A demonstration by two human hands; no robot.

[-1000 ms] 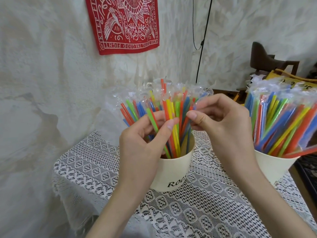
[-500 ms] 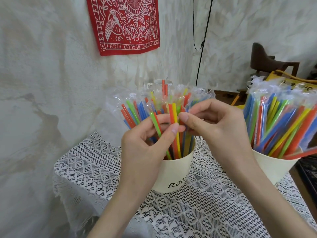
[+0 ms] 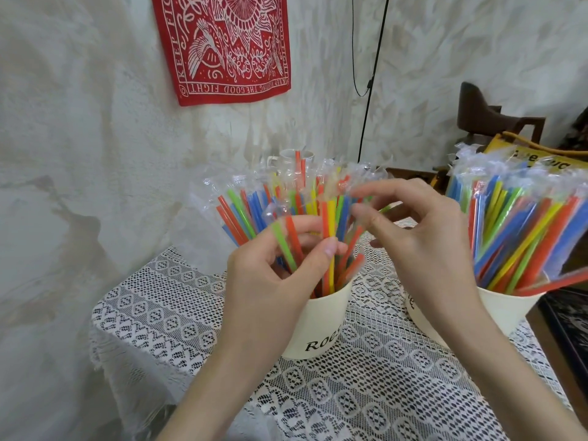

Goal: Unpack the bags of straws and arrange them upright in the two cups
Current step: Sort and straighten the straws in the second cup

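Both hands work among the straws (image 3: 329, 218) in the near cup (image 3: 318, 326), the left hand (image 3: 273, 281) pinching a few, the right hand (image 3: 420, 246) blurred with loosely curled fingers (grip unclear), while the right cup (image 3: 509, 310) stands full on the lace cloth (image 3: 165, 313).

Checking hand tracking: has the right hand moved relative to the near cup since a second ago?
Yes. The right hand has pulled right, away from the straws above the near cup; its fingers have spread and look motion-blurred. The left hand grips straws.
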